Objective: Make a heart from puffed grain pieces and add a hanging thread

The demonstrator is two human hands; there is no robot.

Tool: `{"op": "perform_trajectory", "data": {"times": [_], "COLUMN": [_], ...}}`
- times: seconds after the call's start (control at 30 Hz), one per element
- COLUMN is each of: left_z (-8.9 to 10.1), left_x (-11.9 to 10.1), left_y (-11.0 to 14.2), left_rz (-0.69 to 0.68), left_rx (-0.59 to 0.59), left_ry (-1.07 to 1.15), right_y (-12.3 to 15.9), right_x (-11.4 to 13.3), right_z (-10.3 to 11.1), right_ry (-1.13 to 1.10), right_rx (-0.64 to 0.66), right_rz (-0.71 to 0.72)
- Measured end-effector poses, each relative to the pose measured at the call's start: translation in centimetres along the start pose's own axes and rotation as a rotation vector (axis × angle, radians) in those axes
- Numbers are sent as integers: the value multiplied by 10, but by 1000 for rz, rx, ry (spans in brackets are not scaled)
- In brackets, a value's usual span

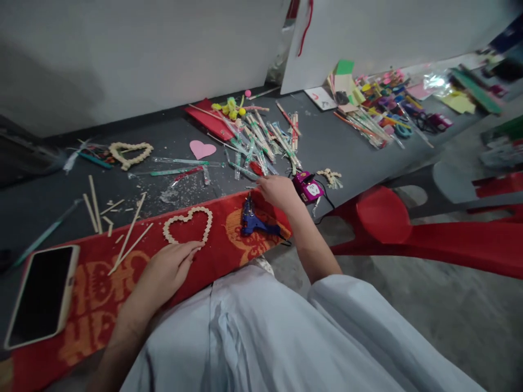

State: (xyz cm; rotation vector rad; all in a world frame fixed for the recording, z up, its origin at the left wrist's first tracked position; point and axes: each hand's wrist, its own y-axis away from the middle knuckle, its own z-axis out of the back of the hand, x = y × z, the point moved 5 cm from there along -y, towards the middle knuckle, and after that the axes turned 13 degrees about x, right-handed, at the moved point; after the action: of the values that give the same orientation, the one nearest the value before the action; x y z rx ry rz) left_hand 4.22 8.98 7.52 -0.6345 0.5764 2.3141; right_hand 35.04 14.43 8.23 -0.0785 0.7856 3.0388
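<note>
On the red cloth [223,247] lies a heart-shaped outline [166,228] built of small pale wooden pieces. My left hand [171,269] rests at its lower tip, fingers together and pinching the pointed end. My right hand [278,191] reaches to the table just past the cloth's far edge, its fingers closed; what they hold is not clear. Beyond those fingertips are a small red item [256,168] and wrapped chopsticks [261,136]. Below the right hand a blue glue gun [255,223] lies on the cloth. Loose thin sticks [131,231] lie left of the heart.
A phone [43,294] lies at the left end. Farther back are another wooden heart outline [131,155], a pink paper heart [202,149] and cut scraps. A purple box with a cord [307,188] sits right of my hand. Red chairs [384,215] stand at the right.
</note>
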Motion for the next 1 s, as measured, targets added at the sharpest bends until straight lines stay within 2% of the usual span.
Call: {"op": "perform_trajectory", "data": {"times": [0.17,0.37,0.67,0.77,0.87,1.0], "left_z": [1,3,3,4,5,7], "left_x": [7,7,14,18,21,29], "left_y": [11,23,41,46,48,53], "left_rz": [56,124,167,166,150,166], "left_rx": [4,9,-21,-40,-49,-70], "left_ry": [0,18,23,27,31,48], "right_y": [-25,-28,-1,-2,-20,-70], "right_x": [-3,9,76,99,119,146], "right_z": [2,15,22,26,36,58], "right_ry": [62,105,108,154,234,318], "right_rx": [47,32,45,55,16,-49], "right_rz": [-6,15,215,294,371,440]}}
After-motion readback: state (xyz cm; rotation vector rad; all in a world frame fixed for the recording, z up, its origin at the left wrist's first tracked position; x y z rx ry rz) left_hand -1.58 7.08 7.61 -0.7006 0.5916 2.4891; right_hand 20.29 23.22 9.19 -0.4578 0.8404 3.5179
